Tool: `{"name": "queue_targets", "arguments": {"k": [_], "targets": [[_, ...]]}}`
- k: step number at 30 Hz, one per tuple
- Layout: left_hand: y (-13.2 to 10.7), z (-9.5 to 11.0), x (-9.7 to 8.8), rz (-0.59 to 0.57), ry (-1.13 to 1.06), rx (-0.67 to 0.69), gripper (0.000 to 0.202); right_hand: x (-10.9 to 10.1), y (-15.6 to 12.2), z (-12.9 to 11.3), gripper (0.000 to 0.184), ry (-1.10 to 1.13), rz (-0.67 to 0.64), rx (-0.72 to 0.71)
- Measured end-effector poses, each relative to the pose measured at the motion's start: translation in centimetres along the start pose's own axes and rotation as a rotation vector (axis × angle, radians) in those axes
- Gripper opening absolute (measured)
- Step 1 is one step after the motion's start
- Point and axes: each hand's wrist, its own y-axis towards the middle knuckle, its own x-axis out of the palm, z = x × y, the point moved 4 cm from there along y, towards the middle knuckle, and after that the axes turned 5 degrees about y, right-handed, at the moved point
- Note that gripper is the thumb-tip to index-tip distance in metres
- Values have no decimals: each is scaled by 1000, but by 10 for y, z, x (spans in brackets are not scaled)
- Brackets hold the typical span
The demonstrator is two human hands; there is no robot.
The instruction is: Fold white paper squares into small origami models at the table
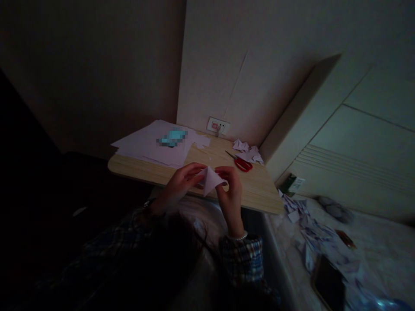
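Between my two hands is a folded piece of paper [210,180], pale and pointed at the top, held just over the front edge of the wooden table [259,190]. My left hand [185,181] pinches its left side, and my right hand [231,183] grips its right side with thumb and fingers. Past my right hand lie red-handled scissors [243,164], blades pointing back to the left. Several folded paper pieces [251,154] are grouped behind the scissors. To the left rests a stack of paper sheets [142,144] with a blurred-out turquoise item [173,137] on top.
A wall socket [218,125] sits just above the table's back edge. At the right, a bed [382,246] carries many folded papers [319,231], a dark phone-like slab [329,283] and a grey soft object [335,209]. Small paper scraps [201,140] lie beside the stack.
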Motion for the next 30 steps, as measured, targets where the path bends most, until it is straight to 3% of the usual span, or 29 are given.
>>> {"name": "queue_targets", "arguments": {"k": [3,6,11,19,24,30], "targets": [[1,-3,-2,44,59,18,35,2,-1,-5,40,-82,-43,-102],[0,-2,-3,67,94,25,32,6,-3,-8,43,-116,-122,-171],[-1,1,0,19,92,17,34,8,-6,-10,47,-180,-184,-237],[-1,4,4,-54,156,88,31,3,-6,-6,52,-171,-111,-204],[-3,-5,7,-183,69,102,43,-3,-5,-3,48,-92,-15,-148],[-6,-9,11,-311,-64,-2,51,-7,-5,0,40,-77,39,-104]]}}
